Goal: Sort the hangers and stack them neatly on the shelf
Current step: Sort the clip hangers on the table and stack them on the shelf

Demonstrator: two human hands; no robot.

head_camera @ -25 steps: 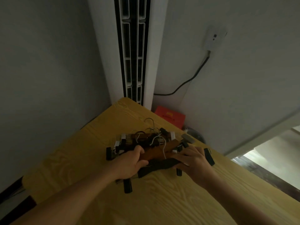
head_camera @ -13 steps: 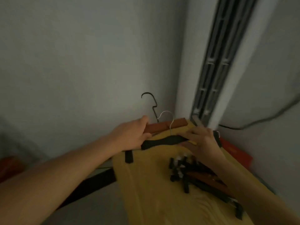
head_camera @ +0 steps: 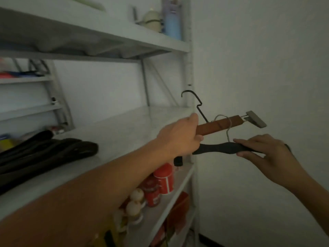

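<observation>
We're gripping the wooden clip hanger point(head_camera: 219, 125) in our left hand point(head_camera: 179, 138) and pinching the black hanger point(head_camera: 222, 148) with our right hand point(head_camera: 263, 150), both hovering at the shelf point(head_camera: 124, 125) edge. Best keeping them level, landing beside the dark hanger stack point(head_camera: 44, 152).

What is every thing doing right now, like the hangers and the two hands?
left hand: grips the wooden hanger's left end
right hand: pinches the black hanger's right part
wooden hanger: held in the air, tilted, clip end up at the right
black hanger: held in the air below the wooden one
dark hangers: lying stacked on the shelf
shelf: bare in the middle
</observation>
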